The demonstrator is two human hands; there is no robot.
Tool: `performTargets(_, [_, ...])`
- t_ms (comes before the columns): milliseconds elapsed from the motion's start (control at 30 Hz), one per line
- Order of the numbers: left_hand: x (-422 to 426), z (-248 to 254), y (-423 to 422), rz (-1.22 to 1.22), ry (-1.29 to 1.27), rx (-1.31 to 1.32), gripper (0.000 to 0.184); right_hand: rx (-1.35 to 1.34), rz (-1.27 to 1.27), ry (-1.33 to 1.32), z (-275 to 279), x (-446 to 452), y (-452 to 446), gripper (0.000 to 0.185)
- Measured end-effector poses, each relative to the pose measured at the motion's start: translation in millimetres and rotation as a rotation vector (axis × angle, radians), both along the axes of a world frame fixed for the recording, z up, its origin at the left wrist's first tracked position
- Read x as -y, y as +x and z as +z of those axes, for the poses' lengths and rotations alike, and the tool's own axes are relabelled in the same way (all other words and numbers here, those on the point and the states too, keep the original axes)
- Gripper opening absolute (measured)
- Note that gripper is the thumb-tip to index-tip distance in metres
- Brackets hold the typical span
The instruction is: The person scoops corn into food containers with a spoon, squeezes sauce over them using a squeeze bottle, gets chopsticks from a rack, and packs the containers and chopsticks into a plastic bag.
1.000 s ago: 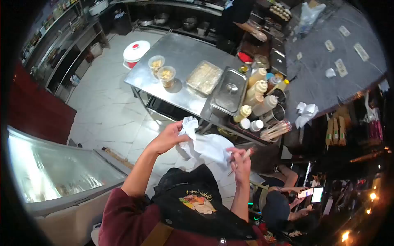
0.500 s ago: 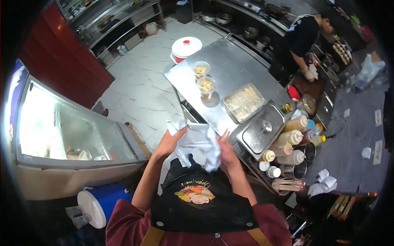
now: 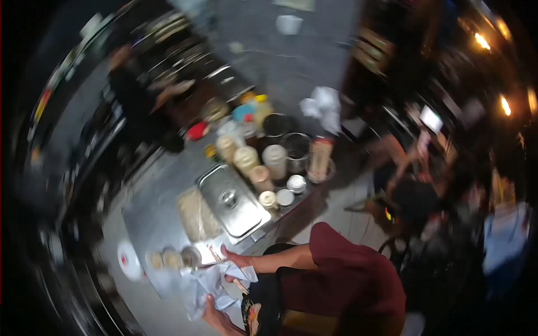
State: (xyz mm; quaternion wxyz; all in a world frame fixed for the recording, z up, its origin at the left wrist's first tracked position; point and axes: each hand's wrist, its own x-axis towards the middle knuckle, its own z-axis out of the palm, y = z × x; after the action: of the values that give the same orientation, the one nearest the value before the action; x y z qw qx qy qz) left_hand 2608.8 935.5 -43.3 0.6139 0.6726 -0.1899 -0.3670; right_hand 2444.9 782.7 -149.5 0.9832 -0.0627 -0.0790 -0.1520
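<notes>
A crumpled white cloth (image 3: pixel 210 288) is stretched between my hands in front of my black apron (image 3: pixel 268 299), beside the steel table's edge. My left hand (image 3: pixel 214 315) grips its lower side with the thumb up. On the cloth's upper side, my right hand (image 3: pixel 238 260) holds the edge, its fingers partly blurred. Just beyond my hands stand several clear tubs (image 3: pixel 171 259) with pale food. A lidded steel pan (image 3: pixel 232 201) and a tray of pale food (image 3: pixel 197 215) lie farther up the table.
Squeeze bottles (image 3: pixel 246 159) and a container of sticks (image 3: pixel 320 159) crowd the table's end. Crumpled white cloth (image 3: pixel 325 106) lies on the dark counter (image 3: pixel 302 61). A co-worker (image 3: pixel 131 89) stands at the upper left. Another person, blurred, is near a bright screen (image 3: pixel 431 119) at right. A white-lidded bucket (image 3: pixel 130 261) stands beyond the table.
My view has swung sharply to the right, bringing the dark area with lights and another person into sight. The fridge has left view. The white cloth stays between my hands.
</notes>
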Motion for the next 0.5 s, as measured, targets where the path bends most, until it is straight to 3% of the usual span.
performTargets(33, [-5,-6,23,-0.259,0.184,0.318,0.064,-0.08,-0.103,-0.125,11,-5,-2,0.116])
performTargets(100, [11,-28,62,-0.708,0.498,0.986,0.05,-0.43,-0.333,-0.38,53,6,-20,0.081])
performTargets(133, [28,-20,53,-0.605,0.443,0.641,0.05,-0.57,-0.335,-0.603,38,17,-18,0.068])
performTargets(167, [48,9,26,-0.495,0.399,0.293,0.05,-0.701,-0.426,-0.494,80,10,-33,0.057])
performTargets(200, [61,42,-1,-0.375,0.365,-0.052,0.05,-0.678,-0.479,-0.504,75,13,-35,0.056])
performTargets(233, [66,88,-27,-0.498,0.375,-0.066,0.052,-0.761,-0.516,-0.471,92,10,-48,0.055])
performTargets(300, [79,91,-29,-0.505,0.36,-0.05,0.056,-0.906,-0.649,-0.414,122,6,-74,0.052])
performTargets(333, [86,88,-29,-0.506,0.348,-0.045,0.058,-0.972,-0.752,-0.391,136,3,-86,0.05])
performTargets(367, [98,55,11,-0.678,0.349,0.064,0.058,-1.036,-0.855,-0.367,143,1,-92,0.049])
performTargets(400, [103,14,40,-0.65,0.312,0.067,0.056,-1.028,-0.895,-0.406,138,3,-93,0.049])
performTargets(500, [109,30,23,-0.659,0.245,0.163,0.053,-0.944,-1.046,-0.484,134,3,-93,0.051])
